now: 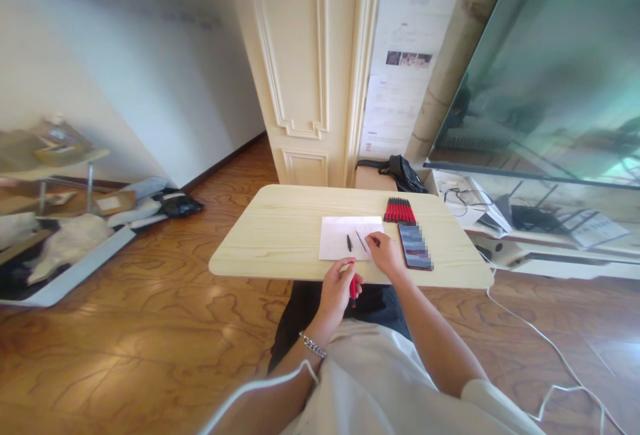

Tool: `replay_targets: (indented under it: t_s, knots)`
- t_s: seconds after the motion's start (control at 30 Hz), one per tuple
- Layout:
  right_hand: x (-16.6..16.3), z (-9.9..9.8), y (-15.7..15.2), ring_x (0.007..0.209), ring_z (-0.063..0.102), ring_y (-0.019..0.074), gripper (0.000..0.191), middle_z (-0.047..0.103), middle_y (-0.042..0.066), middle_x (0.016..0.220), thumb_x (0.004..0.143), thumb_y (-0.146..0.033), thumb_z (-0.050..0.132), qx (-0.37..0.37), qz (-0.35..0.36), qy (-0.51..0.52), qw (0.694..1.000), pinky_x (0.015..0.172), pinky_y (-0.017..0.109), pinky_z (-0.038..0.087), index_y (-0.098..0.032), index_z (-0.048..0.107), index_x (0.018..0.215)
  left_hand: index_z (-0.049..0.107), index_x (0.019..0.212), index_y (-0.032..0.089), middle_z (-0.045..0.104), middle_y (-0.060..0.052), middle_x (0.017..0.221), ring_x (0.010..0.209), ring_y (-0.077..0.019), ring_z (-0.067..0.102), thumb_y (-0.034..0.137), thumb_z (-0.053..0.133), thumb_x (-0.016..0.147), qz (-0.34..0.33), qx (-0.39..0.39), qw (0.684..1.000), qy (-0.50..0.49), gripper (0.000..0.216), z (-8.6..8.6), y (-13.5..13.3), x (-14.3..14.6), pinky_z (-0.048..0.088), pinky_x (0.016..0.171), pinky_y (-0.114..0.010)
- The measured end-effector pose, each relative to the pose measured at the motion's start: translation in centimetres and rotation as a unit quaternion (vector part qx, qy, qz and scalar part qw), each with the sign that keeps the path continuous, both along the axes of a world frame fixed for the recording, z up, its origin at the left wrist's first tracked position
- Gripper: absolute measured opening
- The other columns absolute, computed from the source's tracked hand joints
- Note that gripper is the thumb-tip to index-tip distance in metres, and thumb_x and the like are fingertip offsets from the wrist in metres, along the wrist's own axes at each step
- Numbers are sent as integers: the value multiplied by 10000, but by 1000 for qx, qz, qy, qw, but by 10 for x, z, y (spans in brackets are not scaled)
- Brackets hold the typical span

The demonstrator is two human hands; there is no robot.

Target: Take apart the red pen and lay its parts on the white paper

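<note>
At the far left of your view, a low shelf (pixel 55 158) stands against the white wall, with bags and bundled items (pixel 70 238) lying on the wood floor (pixel 165 315) beside it. These sit well apart from your work area.

Moving right, the pale wooden table (pixel 280 235) stands directly in front of you. A white sheet of paper (pixel 340 238) lies flat on it, near the front edge. On the sheet rest two small parts — a short dark pen cap (pixel 349 243) and, just beside it to the right, a thin refill (pixel 361 240) lying at a slant.

Your left hand (pixel 337 288) is positioned at the table's front edge, just below the paper. Its fingers are curled around a red pen barrel (pixel 353 290), which points downward past the table edge. A metal bracelet (pixel 313 344) sits on that wrist.

Your right hand (pixel 386 253) rests on the right lower corner of the paper, fingertips close to the near end of the refill; whether they pinch it cannot be determined from this view.

Just beside the right hand lies a dark smartphone (pixel 415 246), flat on the table. Behind it, toward the far edge, a row of red-and-black pens (pixel 399 210) lies side by side, touching one another.

Further right, a low TV stand (pixel 550 248) carries cables and a router — a white cable (pixel 540 342) trails across the floor.
</note>
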State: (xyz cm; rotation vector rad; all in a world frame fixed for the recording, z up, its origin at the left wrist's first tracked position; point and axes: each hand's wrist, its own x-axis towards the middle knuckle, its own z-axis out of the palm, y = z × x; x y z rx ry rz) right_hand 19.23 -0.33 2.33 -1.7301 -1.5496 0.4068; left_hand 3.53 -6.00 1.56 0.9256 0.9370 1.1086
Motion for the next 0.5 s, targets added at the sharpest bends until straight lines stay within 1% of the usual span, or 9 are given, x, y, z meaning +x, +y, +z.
replay_targets:
  t_s: [0.1, 0.17, 0.27, 0.37, 0.43, 0.5]
  knots:
    - [-8, 2, -30, 654, 571, 160, 287, 657, 28, 700, 846, -412, 509, -8, 48, 81, 996, 632, 261, 410, -178, 671, 807, 544, 1120, 152, 697, -73, 749, 618, -160, 651, 494, 627, 775, 42, 25, 999, 0, 493, -4, 2, 0, 461, 517, -235]
    - [-17, 1, -51, 660, 577, 160, 250, 660, 20, 702, 832, -408, 541, -18, 87, 119, 989, 632, 263, 422, -188, 656, 798, 535, 1127, 161, 709, -94, 830, 721, -181, 676, 480, 635, 779, 68, 43, 997, -8, 483, -6, 3, 0, 504, 605, -265]
    - [-30, -1, -74, 653, 586, 158, 170, 671, 15, 717, 805, -367, 588, -35, 130, 149, 980, 630, 268, 434, -204, 632, 786, 537, 1114, 173, 713, -100, 878, 771, -198, 685, 472, 658, 766, 80, 58, 995, -14, 475, -5, 3, 0, 525, 667, -299]
    - [-36, -1, -79, 645, 592, 153, 115, 671, 6, 718, 801, -327, 590, -33, 141, 157, 977, 618, 264, 436, -214, 613, 794, 546, 1119, 177, 716, -104, 897, 813, -211, 688, 454, 679, 755, 69, 63, 996, -12, 477, -3, 3, 0, 530, 711, -318]
    - [-32, -1, -74, 637, 597, 149, 115, 675, 6, 726, 812, -322, 572, -30, 137, 163, 977, 609, 258, 437, -214, 611, 817, 534, 1167, 178, 717, -108, 918, 845, -216, 689, 442, 686, 753, 62, 63, 996, -21, 515, 0, 4, 1, 529, 735, -325]
    - [-21, 2, -62, 632, 602, 148, 138, 682, 12, 733, 822, -329, 557, -27, 112, 153, 982, 603, 255, 432, -208, 615, 854, 517, 1207, 179, 715, -116, 955, 873, -220, 688, 441, 700, 739, 62, 50, 996, -33, 566, 1, 4, 2, 527, 734, -319]
